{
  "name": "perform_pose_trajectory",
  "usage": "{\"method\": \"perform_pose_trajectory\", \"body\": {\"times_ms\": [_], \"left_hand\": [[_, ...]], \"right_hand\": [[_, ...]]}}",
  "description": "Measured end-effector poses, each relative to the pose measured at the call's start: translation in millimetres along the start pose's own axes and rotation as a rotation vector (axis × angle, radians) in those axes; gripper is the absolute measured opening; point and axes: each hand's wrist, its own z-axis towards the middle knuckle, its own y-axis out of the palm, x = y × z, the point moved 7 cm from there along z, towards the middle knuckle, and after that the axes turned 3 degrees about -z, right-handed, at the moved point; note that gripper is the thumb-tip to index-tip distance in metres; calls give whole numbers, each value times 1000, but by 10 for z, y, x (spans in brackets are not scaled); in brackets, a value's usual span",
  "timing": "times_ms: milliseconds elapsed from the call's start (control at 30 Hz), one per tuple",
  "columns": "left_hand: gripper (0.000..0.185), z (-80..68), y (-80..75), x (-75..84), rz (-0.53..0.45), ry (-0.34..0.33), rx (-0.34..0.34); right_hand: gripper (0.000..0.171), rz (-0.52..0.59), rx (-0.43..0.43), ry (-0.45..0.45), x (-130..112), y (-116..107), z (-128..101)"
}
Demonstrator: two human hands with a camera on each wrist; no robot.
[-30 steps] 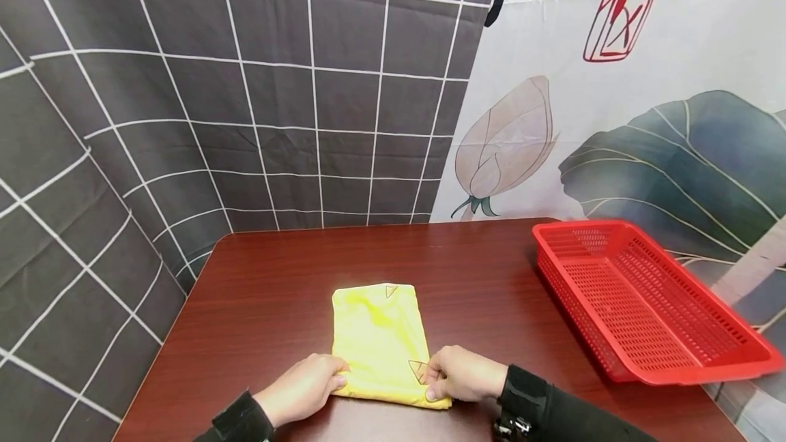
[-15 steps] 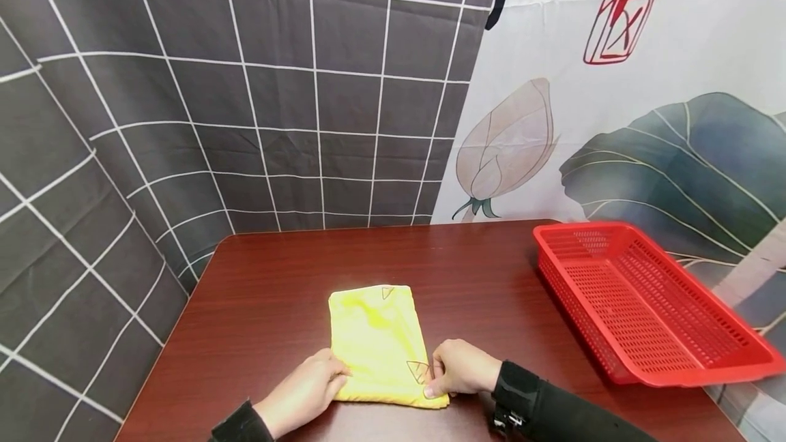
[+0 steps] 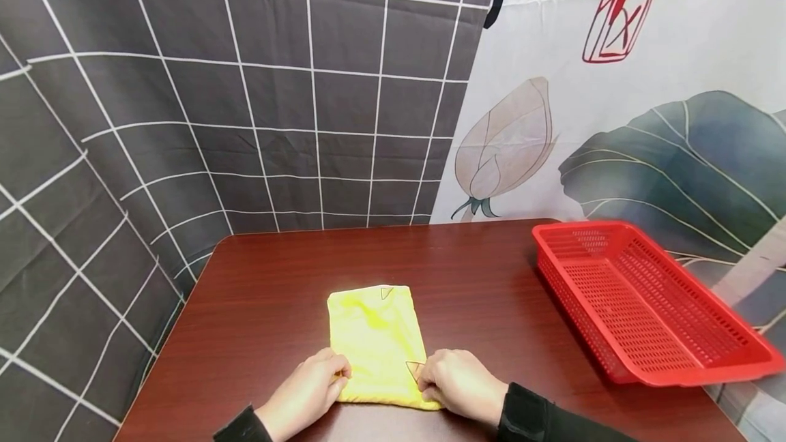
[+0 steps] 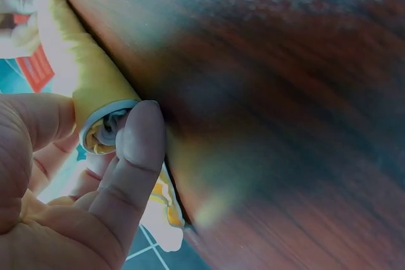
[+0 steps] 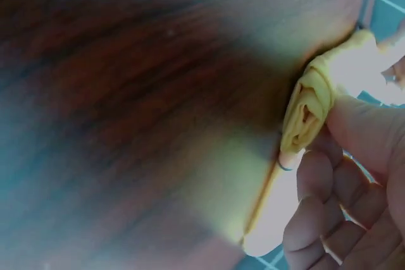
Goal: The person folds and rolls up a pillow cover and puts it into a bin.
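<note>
A folded yellow cloth [image 3: 376,340] with small outlined triangles lies flat on the table in the head view. Its near edge is rolled. In the left wrist view, the roll [image 4: 88,67] ends in a spiral with a pale rim and grey inner layers. My left hand [image 3: 310,382] pinches this left end between thumb and fingers. My right hand [image 3: 462,382] is at the opposite near corner, knuckles up, its fingertips partly hidden in the head view. The right wrist view shows the right end of the roll [image 5: 309,115] between its thumb and curled fingers.
A red perforated plastic basket [image 3: 638,305] stands at the table's right side. The dark red-brown table [image 3: 264,292] backs onto a grey curtain [image 3: 264,87] with white grid lines and a white lotus-print cloth [image 3: 528,39].
My right hand has turned over the cloth's near right corner, with its knuckles now facing up. The cloth has shifted slightly left. My left hand keeps its hold on the near left end.
</note>
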Motion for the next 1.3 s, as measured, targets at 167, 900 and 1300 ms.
{"method": "perform_pose_trajectory", "body": {"times_ms": [167,900,1300], "left_hand": [[22,6,3,-3,5,-17,7],[36,-205,-86,317,482,411,259],[40,-159,-28,250,462,377,121]], "right_hand": [[30,-240,185,-212,-217,-78,-79],[30,-333,187,-193,-245,-31,-88],[31,-306,170,-181,-239,-12,-85]]}}
